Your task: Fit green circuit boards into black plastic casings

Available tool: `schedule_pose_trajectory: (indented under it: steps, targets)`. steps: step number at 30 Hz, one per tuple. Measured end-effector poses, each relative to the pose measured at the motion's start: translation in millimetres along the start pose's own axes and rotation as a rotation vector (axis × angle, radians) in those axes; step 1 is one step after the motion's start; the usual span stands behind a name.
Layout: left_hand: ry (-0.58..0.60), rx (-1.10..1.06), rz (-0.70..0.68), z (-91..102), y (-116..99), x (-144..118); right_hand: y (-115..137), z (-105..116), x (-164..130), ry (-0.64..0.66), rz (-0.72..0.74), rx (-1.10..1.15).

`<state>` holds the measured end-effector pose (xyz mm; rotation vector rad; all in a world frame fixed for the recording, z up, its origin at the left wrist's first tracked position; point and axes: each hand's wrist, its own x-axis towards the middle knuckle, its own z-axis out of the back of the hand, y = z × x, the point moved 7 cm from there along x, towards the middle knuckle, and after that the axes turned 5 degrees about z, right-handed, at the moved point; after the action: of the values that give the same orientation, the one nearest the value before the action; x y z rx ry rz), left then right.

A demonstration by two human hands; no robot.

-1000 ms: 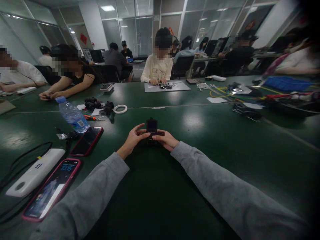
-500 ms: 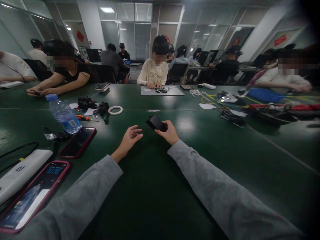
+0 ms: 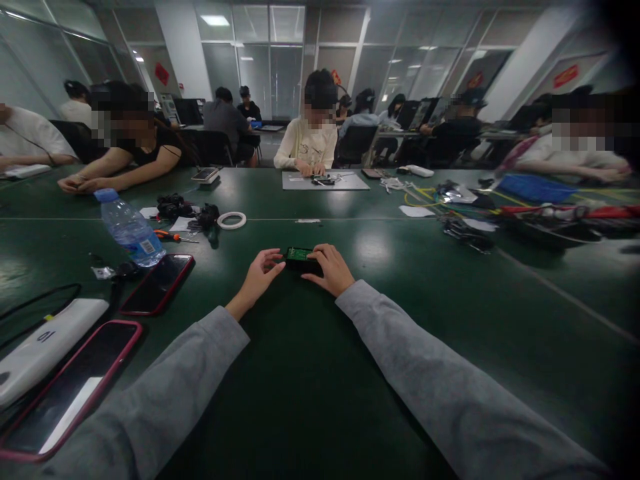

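The fingers of the right hand clamp the three o'clock end of a black box; those of the left hand are apart by its nine o'clock end, contact unclear. A green circuit board faces up, partly hidden by the right fingers. The step seems to be steadying the box; the next move likely needs a firm grip. Worktop contact is hard to tell.
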<state>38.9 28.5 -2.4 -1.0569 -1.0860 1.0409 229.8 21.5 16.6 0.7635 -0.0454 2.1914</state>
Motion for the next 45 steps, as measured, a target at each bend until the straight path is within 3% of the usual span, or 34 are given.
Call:
schedule_pose_trajectory:
  steps: [6,12,19,25,36,45]
  targets:
    - [-0.086,0.149,-0.089,-3.3,-5,16,-14,4,-4,-0.138,-0.089,0.053]
    - [-0.166,0.211,-0.153,-11.0,-10,26,-30,-15,-8,-0.052,-0.126,0.144]
    - [-0.204,0.329,-0.204,-12.9,-19,23,-16,-10,-7,-0.046,-0.095,0.154]
    - [-0.228,0.443,-0.293,-13.8,-27,18,-1,-4,-3,-0.052,-0.024,0.025]
    - [-0.347,0.591,-0.236,-5.0,-22,19,9,-4,-3,-0.032,0.055,-0.040]
    - [-0.351,0.625,-0.187,-2.9,-21,19,9,-8,-5,0.006,0.049,0.020]
